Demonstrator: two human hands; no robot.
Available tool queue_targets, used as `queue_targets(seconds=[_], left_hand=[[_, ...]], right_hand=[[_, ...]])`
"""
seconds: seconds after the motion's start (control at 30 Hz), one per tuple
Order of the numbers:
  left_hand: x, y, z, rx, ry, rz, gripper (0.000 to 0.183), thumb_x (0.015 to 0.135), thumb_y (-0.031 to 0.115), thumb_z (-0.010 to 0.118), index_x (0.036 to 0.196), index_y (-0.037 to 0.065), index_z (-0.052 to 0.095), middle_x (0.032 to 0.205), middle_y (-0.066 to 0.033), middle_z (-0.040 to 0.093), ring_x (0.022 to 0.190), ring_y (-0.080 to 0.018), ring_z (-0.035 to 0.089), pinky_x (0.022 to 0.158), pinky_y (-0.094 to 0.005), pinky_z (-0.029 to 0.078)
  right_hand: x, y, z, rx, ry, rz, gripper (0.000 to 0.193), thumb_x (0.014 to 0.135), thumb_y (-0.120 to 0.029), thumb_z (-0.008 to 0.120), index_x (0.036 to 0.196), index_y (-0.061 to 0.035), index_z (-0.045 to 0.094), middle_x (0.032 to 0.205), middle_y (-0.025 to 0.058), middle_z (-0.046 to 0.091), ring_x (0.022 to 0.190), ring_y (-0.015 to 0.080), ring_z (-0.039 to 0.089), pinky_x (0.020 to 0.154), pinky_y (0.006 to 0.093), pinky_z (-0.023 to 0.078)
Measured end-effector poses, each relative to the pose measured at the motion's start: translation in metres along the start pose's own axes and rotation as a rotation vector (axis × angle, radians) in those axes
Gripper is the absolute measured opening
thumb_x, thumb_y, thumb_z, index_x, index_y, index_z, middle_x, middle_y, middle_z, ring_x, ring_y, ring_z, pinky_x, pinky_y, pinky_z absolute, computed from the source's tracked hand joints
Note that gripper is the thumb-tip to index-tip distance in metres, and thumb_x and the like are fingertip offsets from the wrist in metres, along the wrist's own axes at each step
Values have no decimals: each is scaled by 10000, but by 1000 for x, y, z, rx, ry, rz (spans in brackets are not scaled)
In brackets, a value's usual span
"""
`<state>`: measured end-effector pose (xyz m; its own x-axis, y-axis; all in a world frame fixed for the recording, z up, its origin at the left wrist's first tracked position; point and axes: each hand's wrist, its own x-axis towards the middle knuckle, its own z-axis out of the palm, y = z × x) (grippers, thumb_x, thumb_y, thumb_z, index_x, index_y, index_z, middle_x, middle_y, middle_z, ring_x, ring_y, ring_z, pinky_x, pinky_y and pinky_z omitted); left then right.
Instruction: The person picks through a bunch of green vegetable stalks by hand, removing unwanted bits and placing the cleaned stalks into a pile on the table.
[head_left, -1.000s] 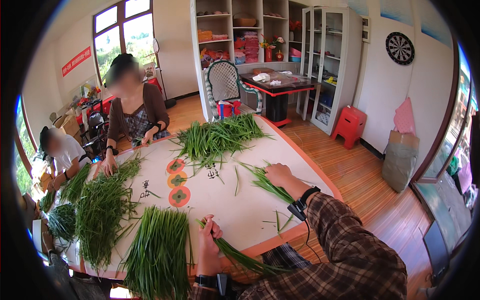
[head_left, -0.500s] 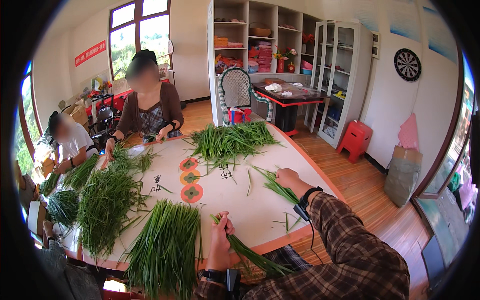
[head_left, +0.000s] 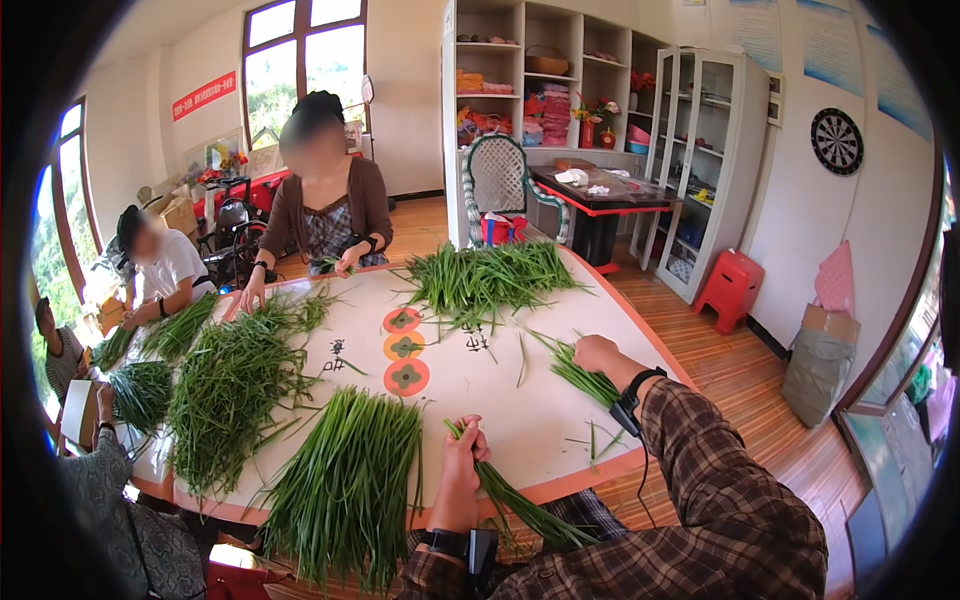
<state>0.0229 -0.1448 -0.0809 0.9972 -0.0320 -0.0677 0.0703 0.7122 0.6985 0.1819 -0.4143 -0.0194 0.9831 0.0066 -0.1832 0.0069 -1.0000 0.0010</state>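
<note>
Grips a slim bundle of long green stalks (head_left: 525, 508) in left hand (head_left: 464, 462), fingers curled closed around it. Emerges a little above the fist at one end; trails down and right at the other, past the near edge of a white table (head_left: 500, 405) with an orange border.

With right hand (head_left: 597, 355), reaches forward to a smaller batch of stalks (head_left: 572, 378) on the right part of the table. Touches it with fingers folded; cannot tell whether gripping or merely resting on it. Wears a dark wrist device (head_left: 628, 405) on each arm, below plaid sleeves.

Noted around the hands: to the left of left hand, a thick, combed heap of stalks (head_left: 350, 475), hanging over the near edge; at the far edge, another heap (head_left: 490, 278); along the left side, a looser, tangled pile (head_left: 235, 395). Between far heap and near heap, three round printed fruit motifs (head_left: 405, 347) in a row. Near the right batch, a few stray pieces.

Across the table, at the tangled pile, a co-worker in a brown cardigan (head_left: 375, 205); farther left, a co-worker in a white shirt (head_left: 180, 268), bent over more stalks.
</note>
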Motion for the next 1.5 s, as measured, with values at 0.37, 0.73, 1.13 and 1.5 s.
queue_targets(seconds=[0.37, 0.73, 1.13, 1.5], left_hand=[[0, 2, -8, 52, -42, 7, 100, 845, 160, 502, 912, 87, 487, 540, 0, 389, 419, -79, 305, 404, -224, 265], [4, -4, 0, 42, -38, 9, 108, 862, 143, 470, 920, 54, 487, 522, -13, 389, 415, -94, 294, 406, -246, 271], [-3, 0, 0, 62, 1, -19, 108, 863, 137, 464, 933, 57, 481, 536, -20, 399, 419, -96, 313, 410, -243, 284], [1, 4, -3, 68, 5, 0, 114, 861, 137, 468, 943, 58, 473, 540, -17, 401, 416, -90, 312, 404, -239, 285]], right_hand=[[-20, -59, -228, 260, 719, -286, 671, 732, -148, 456, 1330, -144, 151, 955, 214, 567, 838, 350, 559, 726, 435, 437], [40, -22, -109, -210, 258, -162, 225, 679, -109, 547, 878, -68, 643, 967, 136, 600, 880, 271, 584, 719, 368, 467], [22, -5, 13, 165, 247, -72, 195, 739, -231, 505, 833, -98, 612, 875, 97, 612, 839, 270, 572, 703, 367, 464], [21, -2, 2, 466, 456, -121, 156, 753, -205, 502, 812, -76, 567, 797, 128, 596, 772, 295, 561, 671, 393, 450]])
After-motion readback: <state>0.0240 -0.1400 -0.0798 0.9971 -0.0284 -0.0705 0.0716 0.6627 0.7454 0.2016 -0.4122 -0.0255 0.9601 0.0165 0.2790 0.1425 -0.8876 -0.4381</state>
